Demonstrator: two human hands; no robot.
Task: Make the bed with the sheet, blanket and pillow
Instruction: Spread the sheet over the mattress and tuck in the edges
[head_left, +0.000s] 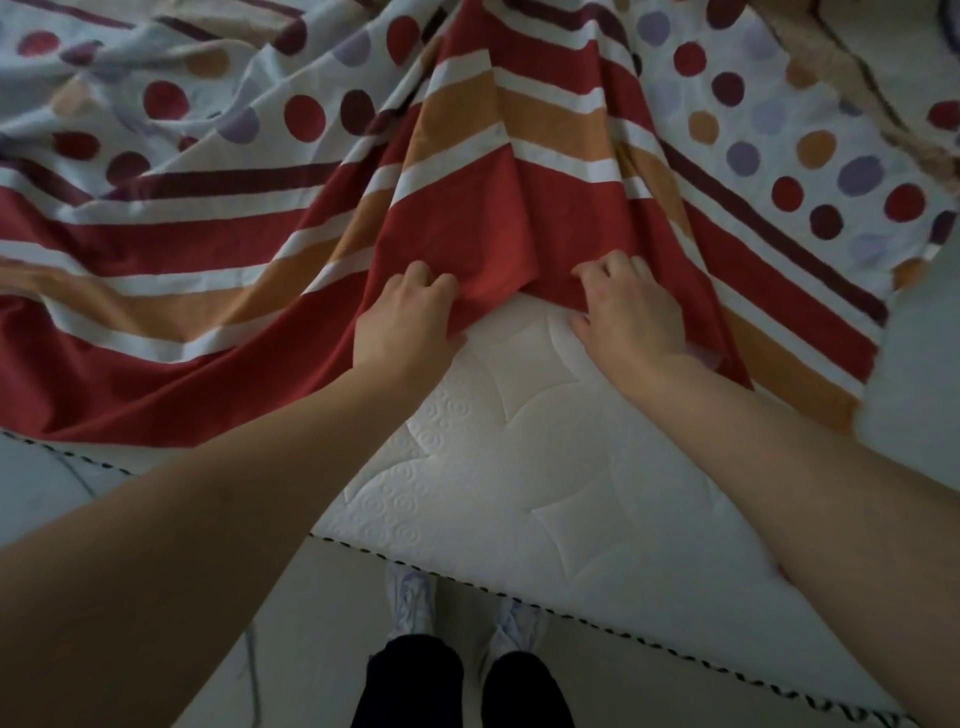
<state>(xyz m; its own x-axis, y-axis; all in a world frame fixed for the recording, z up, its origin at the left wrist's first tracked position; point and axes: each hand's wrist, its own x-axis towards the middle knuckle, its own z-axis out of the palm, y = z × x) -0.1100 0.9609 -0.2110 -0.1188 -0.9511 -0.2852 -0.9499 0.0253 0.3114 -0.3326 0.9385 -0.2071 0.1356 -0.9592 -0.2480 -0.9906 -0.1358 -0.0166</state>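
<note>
While L hand (410, 317) & R hand (628, 306) pinch the sheet (493, 208) at its red hem, it lies bunched on mattress (519, 441), short of bed's near edge. Looks thin, soft, light; prob grip wider along hem.

Nothing here can be read: no writing, label, brand, number or sign. The red, orange and white striped sheet with coloured dots (493, 156) carries only its printed stripes and dots. The white quilted mattress (519, 467) shows embossed rings and stitched curves, none of them forming letters. The white shoes (413, 603) on the floor below are too blurred to tell whether they bear any mark.
</note>
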